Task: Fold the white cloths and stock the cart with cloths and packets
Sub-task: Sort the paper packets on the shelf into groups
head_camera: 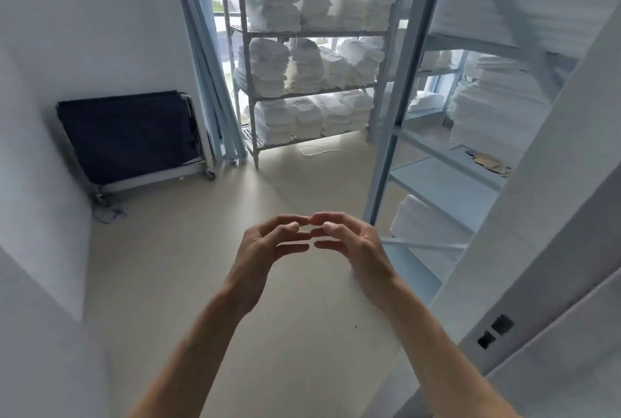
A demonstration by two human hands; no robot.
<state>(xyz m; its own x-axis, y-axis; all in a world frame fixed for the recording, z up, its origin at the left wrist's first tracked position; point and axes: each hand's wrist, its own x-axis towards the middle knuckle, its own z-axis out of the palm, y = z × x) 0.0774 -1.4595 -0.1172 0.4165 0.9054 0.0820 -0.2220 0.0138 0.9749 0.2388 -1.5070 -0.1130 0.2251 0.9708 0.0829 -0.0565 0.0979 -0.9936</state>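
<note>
Fingers: both sets loosely curved and spread, holding nothing. Fingertips of the left hand (268,242) and right hand (349,242) point at each other, nearly meeting, a narrow gap between them; whether the uppermost tips touch cannot be told. Both bare forearms reach up from the bottom edge, held in the air above the pale beige floor (208,249).

Task items: folded white cloths (272,7) sit in stacks on the grey metal wire shelf rack (250,95) straight ahead, against a bright window. Three shelves are filled: stacks side by side on the upper, middle and lower levels. Well apart from the hands.

Right side: a pale blue-grey metal shelving unit (400,105) stands closer, its upright post just beyond the right hand. A low stack of flat white folded linen (423,219) lies on its lower shelf; a taller pile of white folded sheets (487,115) sits further back, blurred.

Left side: a folded dark navy fabric frame on small castor wheels (131,138) leans against the white wall (84,21). Several pale blue metal rails (208,81) lean upright in the corner between it and the wire rack. A small grey crumpled scrap (107,214) lies on the floor below the frame.

Near right: white door edge with two dark latch plates (495,332).
</note>
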